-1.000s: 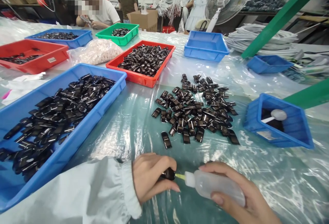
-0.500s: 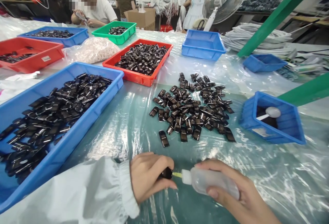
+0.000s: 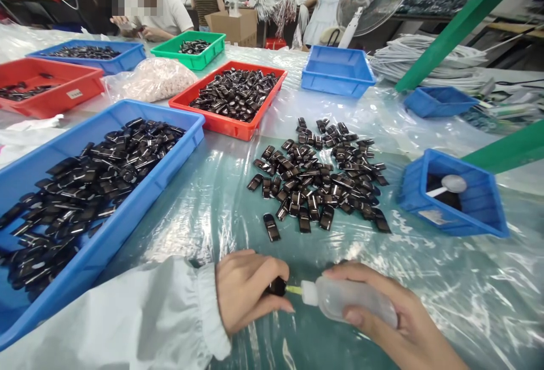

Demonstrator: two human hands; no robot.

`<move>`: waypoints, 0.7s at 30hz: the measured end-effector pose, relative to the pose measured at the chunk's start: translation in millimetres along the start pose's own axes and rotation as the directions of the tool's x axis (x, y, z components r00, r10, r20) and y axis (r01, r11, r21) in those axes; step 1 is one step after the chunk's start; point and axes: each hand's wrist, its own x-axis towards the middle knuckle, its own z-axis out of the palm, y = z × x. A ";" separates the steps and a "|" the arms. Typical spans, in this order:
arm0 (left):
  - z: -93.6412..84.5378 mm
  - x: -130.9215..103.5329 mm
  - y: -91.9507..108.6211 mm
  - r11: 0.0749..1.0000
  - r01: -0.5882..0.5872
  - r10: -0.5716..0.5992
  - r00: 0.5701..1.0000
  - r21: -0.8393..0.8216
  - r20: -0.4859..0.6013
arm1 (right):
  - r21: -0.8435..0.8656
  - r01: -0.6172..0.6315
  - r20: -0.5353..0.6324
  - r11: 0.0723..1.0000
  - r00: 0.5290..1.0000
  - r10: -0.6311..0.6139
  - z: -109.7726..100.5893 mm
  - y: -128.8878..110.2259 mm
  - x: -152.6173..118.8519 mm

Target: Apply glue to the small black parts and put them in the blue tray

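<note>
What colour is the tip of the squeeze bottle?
Yellow: the nozzle tip of the squeeze bottle, seen in the head view, meets the small black part.

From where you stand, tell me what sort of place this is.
Probably a small-parts assembly workshop: plastic trays hold many identical black parts, the right hand holds a squeeze bottle, and other workers sit nearby.

Table [image 3: 467, 302] under clear plastic sheet [image 3: 204, 211], loose heap of small black parts [image 3: 317, 180], blue trays [image 3: 127, 211], red trays [image 3: 229, 123], green tray [image 3: 191, 58], bag of pale pieces [image 3: 151, 78], small blue bins [image 3: 453, 211]

Plastic-sheeted table [image 3: 221, 211], green posts [image 3: 463, 21]
</note>
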 end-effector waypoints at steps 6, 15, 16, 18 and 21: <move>-0.2 0.1 0.5 1.000 0.008 -0.008 1.000 -0.004 -0.004 | 0.011 -0.009 0.012 1.000 1.000 0.008 -0.7 -1.6 -1.1; 0.9 -0.9 -0.4 0.998 0.027 -0.027 1.000 -0.053 0.003 | 0.131 -0.073 -0.069 0.989 0.994 0.082 5.3 -4.9 -0.7; 1.1 -1.2 -1.2 0.998 0.024 -0.024 1.000 -0.063 0.003 | 0.136 -0.071 -0.068 0.988 0.994 0.081 5.6 -4.4 -1.2; 1.3 -1.8 -2.8 0.997 0.019 -0.018 1.000 -0.075 0.006 | 0.144 -0.074 -0.073 0.987 0.994 0.085 6.2 -3.6 -2.3; -0.4 -2.2 -3.9 0.997 0.035 -0.034 0.999 -0.072 0.016 | 0.152 -0.081 -0.091 0.985 0.991 0.096 7.5 -3.5 -3.8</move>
